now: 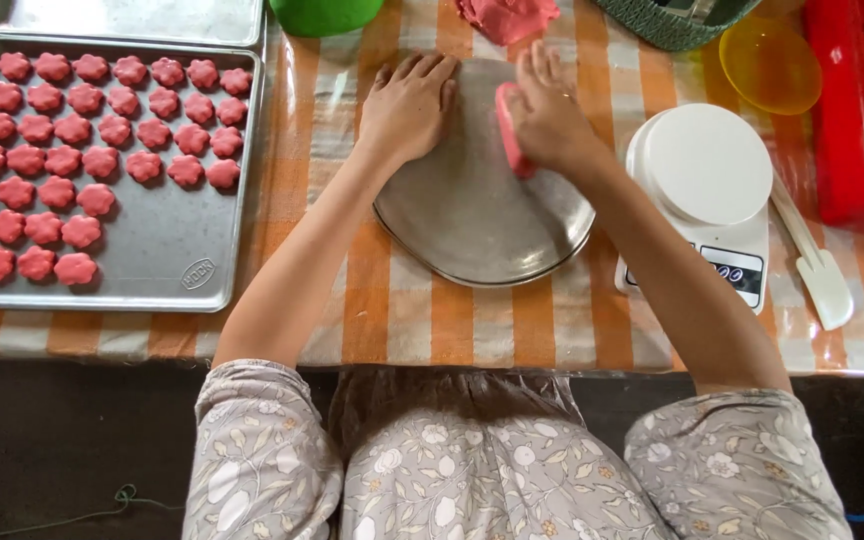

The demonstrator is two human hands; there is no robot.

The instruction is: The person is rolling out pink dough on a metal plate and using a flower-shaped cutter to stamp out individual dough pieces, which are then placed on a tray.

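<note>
your left hand (407, 105) lying flat, fingers spread, steadying plate (472, 225); right hand (550, 115) pinching pink dough (508, 130); squeezing harder risking squashed dough.

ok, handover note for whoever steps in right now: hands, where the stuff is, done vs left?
Left hand: flat on the grey plate, steadying it, holds nothing.
Right hand: grip shut on a pink dough piece, pressed edge-on to the plate.
Done: rows of pink flower shapes fill most of the metal tray at left.
Left: lower right of the tray is bare; a pink dough lump lies beyond the plate. White scale at right.
</note>
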